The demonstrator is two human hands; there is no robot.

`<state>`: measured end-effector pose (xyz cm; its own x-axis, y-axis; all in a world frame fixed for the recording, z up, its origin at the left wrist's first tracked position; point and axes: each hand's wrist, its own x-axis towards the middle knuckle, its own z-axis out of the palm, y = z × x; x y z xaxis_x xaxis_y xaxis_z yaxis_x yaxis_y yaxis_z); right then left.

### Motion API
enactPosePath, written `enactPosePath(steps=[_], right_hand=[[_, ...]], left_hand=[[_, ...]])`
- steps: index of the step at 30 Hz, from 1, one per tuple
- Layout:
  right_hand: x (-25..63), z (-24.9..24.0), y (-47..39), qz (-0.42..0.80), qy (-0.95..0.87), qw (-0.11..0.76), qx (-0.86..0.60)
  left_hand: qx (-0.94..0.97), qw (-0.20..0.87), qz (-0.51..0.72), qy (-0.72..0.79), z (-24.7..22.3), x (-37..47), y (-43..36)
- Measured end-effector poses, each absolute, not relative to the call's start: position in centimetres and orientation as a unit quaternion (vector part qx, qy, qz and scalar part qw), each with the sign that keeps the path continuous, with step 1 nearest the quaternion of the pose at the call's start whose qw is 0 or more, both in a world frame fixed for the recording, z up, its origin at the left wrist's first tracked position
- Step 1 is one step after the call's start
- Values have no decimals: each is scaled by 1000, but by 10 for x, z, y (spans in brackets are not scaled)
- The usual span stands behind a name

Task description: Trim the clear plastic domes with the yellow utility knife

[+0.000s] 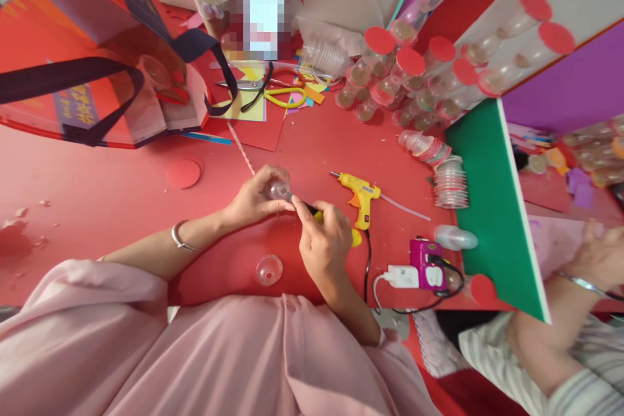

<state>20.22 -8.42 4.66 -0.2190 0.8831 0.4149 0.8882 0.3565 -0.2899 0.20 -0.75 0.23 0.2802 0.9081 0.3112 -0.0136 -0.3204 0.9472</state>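
My left hand (260, 198) is closed around a small clear plastic cup (279, 190) above the red table (219, 162). In my right hand (322, 240) is a tool with a black and yellow handle (312, 210), its front end meeting the cup near my fingertips. Just right of my hands lies a yellow glue gun (359, 198) with a clear glue stick in its back. A clear round plastic piece (268, 270) rests near the table's front edge, and red discs (184, 173) lie at the left.
A green divider (502, 208) stands at the right, with another person's hand (595, 253) beyond it. Red-capped plastic cups (385, 88) crowd the back right. Scissors (285, 98), a large bag (112, 104), stacked cups (451, 182) and a purple power adapter (426, 263) surround the work area.
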Motion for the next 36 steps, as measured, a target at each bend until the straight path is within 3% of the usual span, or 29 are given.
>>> enactPosePath(steps=[24,30,36], right_hand=[[207,43,-82,-4,-769,272,-579],[206,43,-81,2,-779,275,-564],[208,39,-79,-16,-761,290,-580]], left_hand=[[595,539,480,353,3,0,-7],[640,473,484,363,6,0,-2],[625,490,464,392,17,0,-7]])
